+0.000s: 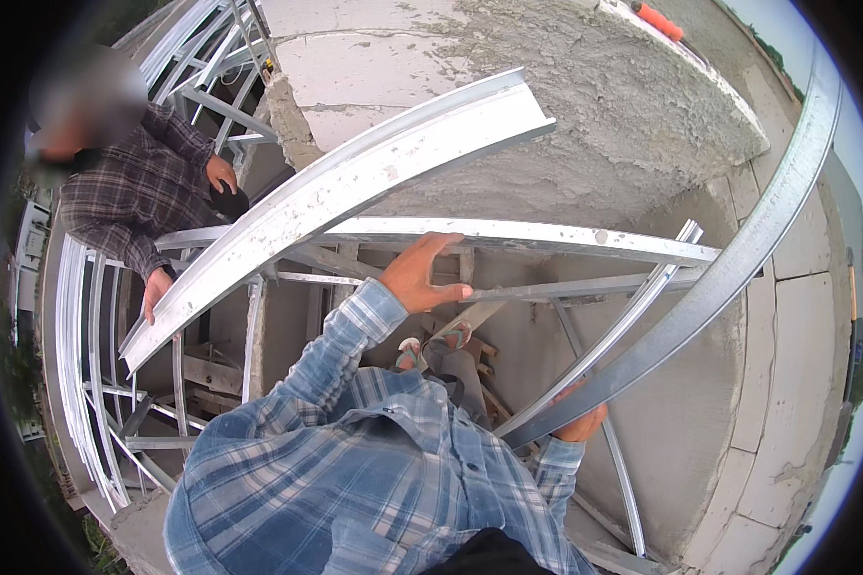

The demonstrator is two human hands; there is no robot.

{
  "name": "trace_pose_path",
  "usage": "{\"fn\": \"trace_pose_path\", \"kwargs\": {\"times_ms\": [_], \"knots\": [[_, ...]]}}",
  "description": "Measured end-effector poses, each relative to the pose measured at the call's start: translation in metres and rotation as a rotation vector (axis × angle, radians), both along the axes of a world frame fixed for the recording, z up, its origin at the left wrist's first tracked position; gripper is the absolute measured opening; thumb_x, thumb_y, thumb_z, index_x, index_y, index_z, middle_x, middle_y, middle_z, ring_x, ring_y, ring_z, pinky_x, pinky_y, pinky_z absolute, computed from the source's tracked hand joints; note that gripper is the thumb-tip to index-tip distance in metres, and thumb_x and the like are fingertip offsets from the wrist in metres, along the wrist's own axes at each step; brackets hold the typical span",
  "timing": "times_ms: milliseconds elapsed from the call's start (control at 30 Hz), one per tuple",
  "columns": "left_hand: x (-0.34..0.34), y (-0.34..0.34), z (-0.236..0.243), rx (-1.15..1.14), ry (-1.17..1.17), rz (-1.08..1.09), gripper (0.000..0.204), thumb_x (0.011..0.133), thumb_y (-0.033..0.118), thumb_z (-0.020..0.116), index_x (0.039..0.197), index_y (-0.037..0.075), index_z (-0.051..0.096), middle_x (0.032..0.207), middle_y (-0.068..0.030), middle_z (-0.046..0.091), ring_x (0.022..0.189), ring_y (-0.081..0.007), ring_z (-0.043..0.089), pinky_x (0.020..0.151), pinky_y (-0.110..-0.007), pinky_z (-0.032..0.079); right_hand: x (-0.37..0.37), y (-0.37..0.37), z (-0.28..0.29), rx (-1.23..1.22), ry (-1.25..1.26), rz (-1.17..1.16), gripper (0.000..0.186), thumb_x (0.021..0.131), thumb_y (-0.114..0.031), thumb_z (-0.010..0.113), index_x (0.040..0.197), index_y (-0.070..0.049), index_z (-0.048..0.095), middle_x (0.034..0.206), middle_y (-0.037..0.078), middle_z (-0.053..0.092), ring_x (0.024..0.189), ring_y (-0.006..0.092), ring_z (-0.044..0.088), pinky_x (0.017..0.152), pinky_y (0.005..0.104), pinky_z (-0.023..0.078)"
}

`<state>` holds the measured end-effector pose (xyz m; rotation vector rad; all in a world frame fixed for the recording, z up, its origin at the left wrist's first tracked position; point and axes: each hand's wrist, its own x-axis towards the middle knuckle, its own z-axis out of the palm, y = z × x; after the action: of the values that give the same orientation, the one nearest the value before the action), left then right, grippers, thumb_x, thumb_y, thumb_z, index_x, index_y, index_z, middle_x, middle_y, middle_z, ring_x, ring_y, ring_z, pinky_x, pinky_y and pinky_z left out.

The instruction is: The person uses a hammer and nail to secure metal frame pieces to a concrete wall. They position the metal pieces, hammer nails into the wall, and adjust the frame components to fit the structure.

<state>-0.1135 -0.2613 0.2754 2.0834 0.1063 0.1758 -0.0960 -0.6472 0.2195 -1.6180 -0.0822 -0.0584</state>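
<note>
My left hand [420, 275] is open, thumb and fingers spread, with its fingertips at the horizontal metal rail [537, 235] in front of me. Whether it bears on the rail I cannot tell. My right hand [585, 422] is closed round a long galvanized steel channel [738, 264] that rises from my right side to the upper right. The channel hides part of its fingers. A wide, pale C-shaped steel profile [355, 182] slants across the front, above the rail. Its lower left end is gripped by a co-worker's hand [156, 292].
A co-worker in a plaid shirt [129, 182] stands at the left beside bundled metal profiles [81, 383]. Ahead rises a block wall with rough mortar [585, 105], an orange-handled tool [657, 21] on its top. More block wall [753, 364] curves along the right. Metal framing surrounds my feet [431, 347].
</note>
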Motion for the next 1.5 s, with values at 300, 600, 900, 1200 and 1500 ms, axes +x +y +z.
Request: {"fn": "trace_pose_path", "kwargs": {"times_ms": [300,600,900,1200,1500], "knots": [[0.012,-0.007,0.017,0.208,-0.108,0.094,0.046,0.081,0.027,0.074,0.116,0.001,0.059,0.116,-0.0207,0.059,0.113,-0.0376,0.056,0.096,-0.042,0.045,0.077,0.065,0.075,-0.192,-0.265,-0.105,0.058,0.1,-0.053,0.04,0.066,-0.008,0.032,0.061,-0.003,0.027,0.061,0.0084,0.025,0.052,0.0304,0.018],[0.028,-0.01,0.057,0.25,-0.223,-0.073,0.049,0.08,0.024,0.074,0.12,0.0,0.057,0.119,-0.0203,0.058,0.112,-0.0391,0.056,0.097,-0.044,0.043,0.127,0.048,0.207,0.009,-0.371,-0.15,0.048,0.101,-0.042,0.046,0.097,0.004,0.059,0.077,0.001,0.052,0.075,0.0106,0.046,0.068,0.0286,0.04],[0.102,0.007,-0.063,0.527,-0.215,-0.113,0.073,0.077,0.021,0.072,0.138,-0.001,0.039,0.139,-0.0264,0.041,0.128,-0.0453,0.04,0.107,-0.05,0.033,0.047,-0.106,0.273,-0.022,-0.465,-0.751,0.034,0.099,-0.025,0.051,0.107,0.007,0.061,0.092,0.009,0.066,0.087,0.0142,0.058,0.08,0.031,0.045],[0.139,-0.018,-0.078,0.689,-0.043,-0.065,0.072,0.081,0.054,0.066,0.123,-0.005,0.055,0.109,-0.0254,0.065,0.103,-0.0418,0.062,0.09,-0.046,0.048,-0.211,-0.179,0.268,-0.23,-0.148,-1.584,0.034,0.097,-0.024,0.052,0.112,0.006,0.061,0.096,0.011,0.066,0.089,0.0174,0.06,0.082,0.0323,0.046],[0.174,0.016,-0.123,0.859,-0.093,-0.013,0.093,0.077,0.072,0.06,0.127,-0.006,0.055,0.118,-0.0282,0.061,0.11,-0.0426,0.058,0.091,-0.047,0.047,-0.495,-0.125,0.207,-0.72,0.695,-1.896,0.044,0.098,-0.034,0.051,0.105,0.008,0.061,0.082,0.014,0.064,0.079,0.0204,0.058,0.076,0.0364,0.045]]}}
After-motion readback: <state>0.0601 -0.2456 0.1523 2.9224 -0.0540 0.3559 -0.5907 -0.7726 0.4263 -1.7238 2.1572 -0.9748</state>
